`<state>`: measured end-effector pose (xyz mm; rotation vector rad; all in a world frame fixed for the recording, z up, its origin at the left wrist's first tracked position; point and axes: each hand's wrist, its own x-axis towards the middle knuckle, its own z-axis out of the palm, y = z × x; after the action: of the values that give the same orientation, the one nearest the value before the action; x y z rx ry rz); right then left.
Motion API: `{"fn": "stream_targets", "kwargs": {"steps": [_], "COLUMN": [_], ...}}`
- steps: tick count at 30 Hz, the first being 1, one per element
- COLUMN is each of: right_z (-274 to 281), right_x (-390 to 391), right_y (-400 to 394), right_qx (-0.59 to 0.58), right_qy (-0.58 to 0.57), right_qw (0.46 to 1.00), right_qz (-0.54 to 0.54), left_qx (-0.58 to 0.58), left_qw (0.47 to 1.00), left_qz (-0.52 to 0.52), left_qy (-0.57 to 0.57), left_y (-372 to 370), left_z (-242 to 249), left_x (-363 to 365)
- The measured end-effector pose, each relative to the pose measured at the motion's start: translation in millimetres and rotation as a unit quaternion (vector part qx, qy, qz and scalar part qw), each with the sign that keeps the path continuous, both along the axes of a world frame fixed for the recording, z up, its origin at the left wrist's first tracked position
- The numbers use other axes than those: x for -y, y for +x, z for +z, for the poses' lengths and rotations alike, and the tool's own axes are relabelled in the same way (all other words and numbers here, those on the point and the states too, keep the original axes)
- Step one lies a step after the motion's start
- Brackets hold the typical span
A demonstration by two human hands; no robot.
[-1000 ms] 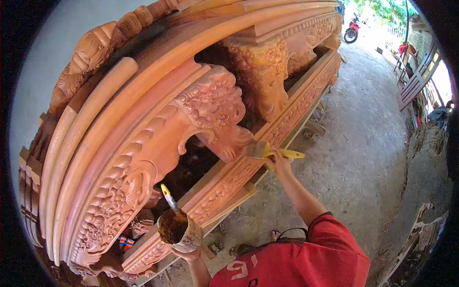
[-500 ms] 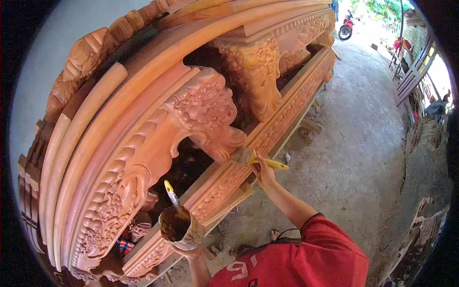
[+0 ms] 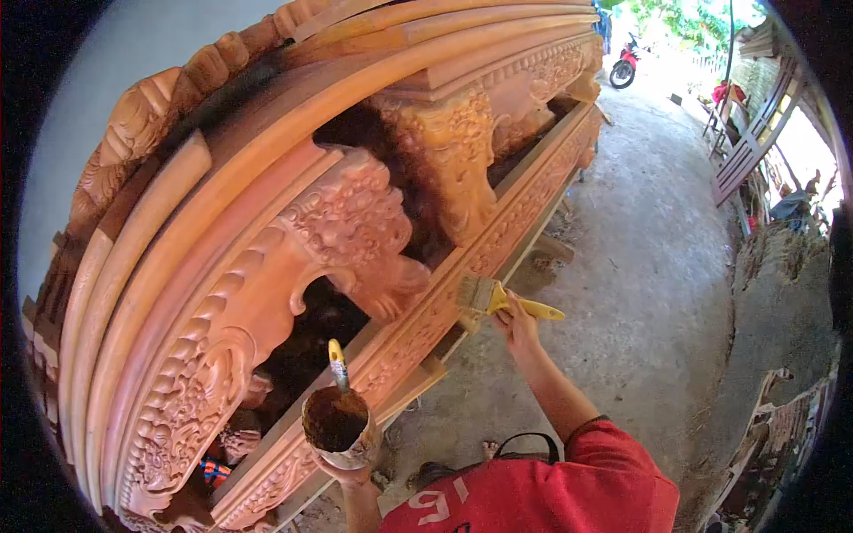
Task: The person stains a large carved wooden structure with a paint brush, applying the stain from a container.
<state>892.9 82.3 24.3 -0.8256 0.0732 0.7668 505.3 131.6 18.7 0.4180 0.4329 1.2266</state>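
Observation:
My right hand [image 3: 518, 324] grips a wide paintbrush [image 3: 489, 298] by its yellow handle. The bristles are at the carved face of the long lower rail [image 3: 400, 355] of a large carved wooden piece; they look to be touching it. Below and to the left, my left hand [image 3: 351, 471] supports a round pot [image 3: 366, 447] from underneath. Dark brown matter [image 3: 333, 422] fills part of the pot. A second brush [image 3: 338, 366] with a yellow-tipped handle stands in it, its bristles hidden.
Carved lion-like legs [image 3: 355, 231] and curved mouldings [image 3: 240, 151] rise beyond the rail, with dark gaps between them. Concrete floor [image 3: 613, 266] runs along the right. A red motorbike [image 3: 625, 64] stands far back, and a slatted wooden frame [image 3: 751, 147] leans at the right.
My right hand has drawn the paintbrush outward, from the rail's upper edge by the carved foot to its outer face. The view has shifted a little; the pot stays in my left hand.

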Motion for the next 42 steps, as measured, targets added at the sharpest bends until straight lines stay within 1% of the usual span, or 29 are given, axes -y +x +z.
{"fn": "stream_targets", "kwargs": {"steps": [1,2,3,4,5,6,7,9,10,12,13,15,16,18,19,21,22,23,25,26,28,30,31,33,34,36,37,39,42], "right_z": [4,6,10,17,26,35,44,63,72,86,91,94,90,79,77,73,71,72,89,109,112,130,141,164,168,155,141,108,84], "right_x": [10,21,32,45,58,72,84,104,112,126,130,133,128,114,112,105,101,98,91,89,75,46,31,-5,-22,-63,-84,-112,-105], "right_y": [3,6,9,10,11,10,9,6,3,-3,-6,-9,-11,-15,-15,-11,-6,2,21,31,59,88,97,111,118,135,142,153,160], "right_qx": [0.006,0.007,0.008,0.014,0.025,0.036,0.040,0.041,0.042,0.167,0.167,0.286,0.286,0.432,0.431,0.426,0.403,0.403,0.327,0.327,0.302,0.293,0.291,0.285,0.290,0.227,0.227,0.112,0.125], "right_qy": [-0.005,0.015,0.036,0.032,0.065,0.098,0.095,0.142,0.144,0.094,0.096,-0.016,-0.015,-0.120,-0.120,-0.149,-0.121,-0.120,-0.071,-0.082,-0.044,0.051,0.049,0.088,0.087,0.154,0.153,0.117,0.061], "right_qw": [1.000,1.000,0.999,0.999,0.997,0.994,0.994,0.989,0.988,0.981,0.981,0.945,0.945,0.867,0.867,0.862,0.881,0.881,0.923,0.927,0.952,0.953,0.954,0.948,0.946,0.958,0.957,0.980,0.981], "right_qz": [-0.004,-0.002,0.000,-0.006,-0.012,-0.018,-0.023,-0.024,-0.028,0.028,0.024,0.161,0.158,0.217,0.217,0.230,0.217,0.218,0.190,0.165,0.033,-0.056,-0.058,-0.114,-0.114,-0.088,-0.091,-0.116,-0.133], "left_qx": [-0.001,-0.023,-0.017,-0.005,0.007,0.015,0.019,-0.055,-0.055,0.016,0.015,0.083,0.082,-0.002,-0.002,-0.052,0.002,0.002,0.010,0.014,0.023,0.025,0.024,0.024,0.025,0.025,0.025,0.022,0.021], "left_qw": [1.000,0.999,0.999,0.998,0.993,0.993,0.993,0.984,0.983,0.946,0.945,0.889,0.888,0.896,0.896,0.898,0.891,0.892,0.905,0.910,0.919,0.919,0.920,0.923,0.924,0.925,0.925,0.927,0.932], "left_qz": [-0.014,-0.009,-0.014,-0.063,-0.113,-0.111,-0.116,-0.165,-0.169,-0.321,-0.324,-0.448,-0.450,-0.443,-0.442,-0.434,-0.447,-0.445,-0.423,-0.412,-0.393,-0.394,-0.392,-0.385,-0.381,-0.378,-0.378,-0.373,-0.360], "left_qy": [0.007,0.046,0.042,0.031,0.021,-0.023,-0.026,0.035,0.037,0.028,0.031,-0.054,-0.053,-0.041,-0.042,-0.043,-0.080,-0.079,-0.049,-0.033,0.001,0.011,0.008,-0.001,-0.005,-0.015,-0.018,-0.025,-0.033], "left_y": [12,26,39,56,68,74,87,125,137,157,166,184,192,204,206,209,212,214,224,230,245,258,261,266,268,271,273,274,277], "left_z": [2,1,2,13,18,-11,-7,9,13,18,19,20,26,41,38,22,15,8,2,2,7,24,27,26,25,21,20,19,19], "left_x": [2,2,4,7,10,1,5,9,11,16,17,16,15,14,12,4,-5,-14,-31,-41,-63,-84,-91,-103,-107,-111,-114,-117,-119]}}
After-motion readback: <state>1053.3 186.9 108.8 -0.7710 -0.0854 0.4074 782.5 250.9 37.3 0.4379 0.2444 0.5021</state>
